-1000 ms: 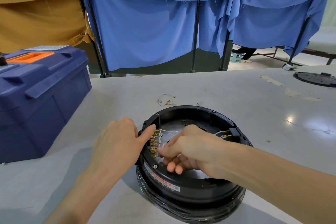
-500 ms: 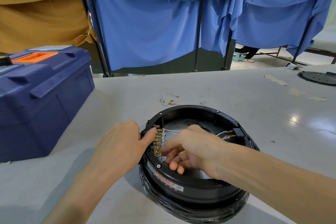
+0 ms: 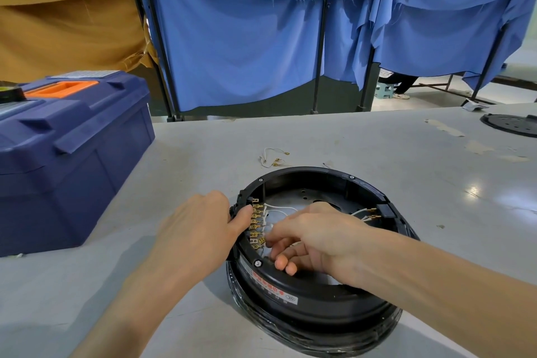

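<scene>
From the head view, the round black housing [image 3: 319,291] lies open side up on the grey bench [image 3: 406,154], close to the near edge and just right of centre. A row of brass terminals [image 3: 257,222] stands inside its left wall, and thin white wires [image 3: 279,208] loop from them across the metal floor. The left hand [image 3: 200,229] braces the housing from outside, thumb laid on the rim by the terminals and fingers wrapped out of sight round the wall. The right hand [image 3: 316,232] reaches inside with its fingers curled. Forefinger and thumb are drawn narrow at the lowest terminals, apparently pinching one of the white wires, though the grip itself is hidden. The housing looks rigid and fairly weighty, best steadied by its rim. The wires are limp and light, and the tabs look thin and easy to bend, so a wire is probably best gripped at its connector. Inside the ring, room is tight. Outside it, the bench lies open to the right and behind. A blue toolbox [image 3: 72,168] stands well to the left, loose wire offcuts [image 3: 274,158] lie just beyond the housing, and a black disc [image 3: 514,125] sits at the far right edge.
</scene>
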Demonstrator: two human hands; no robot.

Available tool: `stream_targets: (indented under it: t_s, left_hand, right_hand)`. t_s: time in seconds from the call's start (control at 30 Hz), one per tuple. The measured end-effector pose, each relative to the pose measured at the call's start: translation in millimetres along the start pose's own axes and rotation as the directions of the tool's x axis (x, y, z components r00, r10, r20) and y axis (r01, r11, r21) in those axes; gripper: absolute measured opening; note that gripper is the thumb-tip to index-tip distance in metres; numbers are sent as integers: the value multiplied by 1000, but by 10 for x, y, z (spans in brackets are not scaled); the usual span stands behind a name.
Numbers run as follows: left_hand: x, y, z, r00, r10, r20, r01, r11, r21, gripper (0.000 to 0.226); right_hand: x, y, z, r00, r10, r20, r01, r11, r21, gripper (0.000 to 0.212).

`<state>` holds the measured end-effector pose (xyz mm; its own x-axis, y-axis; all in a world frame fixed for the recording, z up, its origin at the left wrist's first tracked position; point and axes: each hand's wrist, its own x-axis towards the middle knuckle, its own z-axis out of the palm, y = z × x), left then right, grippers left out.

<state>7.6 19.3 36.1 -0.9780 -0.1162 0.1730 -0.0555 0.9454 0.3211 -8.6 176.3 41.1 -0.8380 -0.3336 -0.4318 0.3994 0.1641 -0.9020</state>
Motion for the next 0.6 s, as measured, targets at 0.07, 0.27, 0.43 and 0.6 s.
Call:
stream_targets:
  t_s: [0.07,0.27,0.43,0.6]
  left_hand:
    - [2,-4,4,1000,1,-6,-1,1000,-3,61]
    - [19,-5,8,1000,-3,-2,3,1000,-4,61]
    - [16,-9,28,1000,5,-26,-5,1000,-3,61]
    - [17,-7,26,1000,-8,-25,8,999,-31,60]
  right_hand:
    - [-2,2,7,1000,2,0,-2,1000,7,29]
    - [-6,-6,2,999,19,30,-20,999,28,20]
    - [-5,-59,-13,996,79,42,-78,997,-10,6]
    - [-77,-45,-11,996,-70,-52,54,965,-257,12]
